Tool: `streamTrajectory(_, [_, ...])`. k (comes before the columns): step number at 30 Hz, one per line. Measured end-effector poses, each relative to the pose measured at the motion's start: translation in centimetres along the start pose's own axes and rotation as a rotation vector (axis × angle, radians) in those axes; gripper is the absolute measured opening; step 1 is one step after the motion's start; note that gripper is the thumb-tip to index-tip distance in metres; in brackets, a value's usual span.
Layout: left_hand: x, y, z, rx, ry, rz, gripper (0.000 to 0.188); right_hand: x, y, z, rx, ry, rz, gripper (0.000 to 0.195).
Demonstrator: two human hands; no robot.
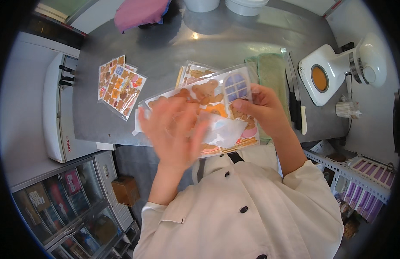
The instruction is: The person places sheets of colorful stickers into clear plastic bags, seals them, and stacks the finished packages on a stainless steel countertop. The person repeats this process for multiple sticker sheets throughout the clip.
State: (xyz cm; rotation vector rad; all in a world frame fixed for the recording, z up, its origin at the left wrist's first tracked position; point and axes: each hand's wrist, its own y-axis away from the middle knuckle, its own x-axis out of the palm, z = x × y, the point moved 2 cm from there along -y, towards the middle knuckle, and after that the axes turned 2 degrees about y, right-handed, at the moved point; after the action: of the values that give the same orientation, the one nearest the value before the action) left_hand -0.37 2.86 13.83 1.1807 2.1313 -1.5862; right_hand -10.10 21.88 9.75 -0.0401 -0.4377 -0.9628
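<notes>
Above the table's near edge, my right hand [268, 108] grips a clear plastic packet of printed bear sheets [206, 90] by its right end, thumb on top. A blue arched window is printed near that thumb. My left hand [177, 129], blurred, lies over the packet's left part with its fingers spread; whether it touches the packet I cannot tell. A whitish translucent piece [224, 129] covers part of the packet's lower middle. Behind it, more packets [196, 71] lie on the steel table, partly hidden. Two overlapping bear-print packets [123, 92] rest farther left.
A folded green cloth [272, 74] lies right of the packets, beside long knives [295, 106]. A white stand mixer [323, 74] stands at the far right. White tubs [247, 6] and a pink cloth [138, 13] are at the back of the steel table [154, 48]. A cardboard box [125, 191] sits below left.
</notes>
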Motion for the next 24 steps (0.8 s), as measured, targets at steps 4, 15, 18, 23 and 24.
streamTrajectory(4, [2.0, -0.9, -1.4, 0.098, -0.027, 0.332, 0.037, 1.0, 0.2, 0.2, 0.125, 0.061, 0.113, 0.02])
streamTrajectory(15, [3.5, -1.0, -0.6, 0.19, 0.07, 0.108, 0.019, 1.5, 0.1, 0.7, 0.174, 0.194, 0.152, 0.016])
streamTrajectory(18, [4.1, -1.2, 0.1, 0.129, 0.074, 0.072, 0.015, 2.2, 0.0, 1.3, 0.078, 0.454, 0.071, 0.021])
streamTrajectory(23, [5.4, -2.0, 0.4, 0.05, 0.066, -0.106, 0.009, 3.4, -1.0, 2.5, -0.223, 0.764, -0.017, 0.027])
streamTrajectory(24, [5.5, -2.4, 0.6, 0.048, 0.049, -0.119, 0.01, 3.5, -1.2, 2.5, -0.27, 0.782, -0.022, 0.027])
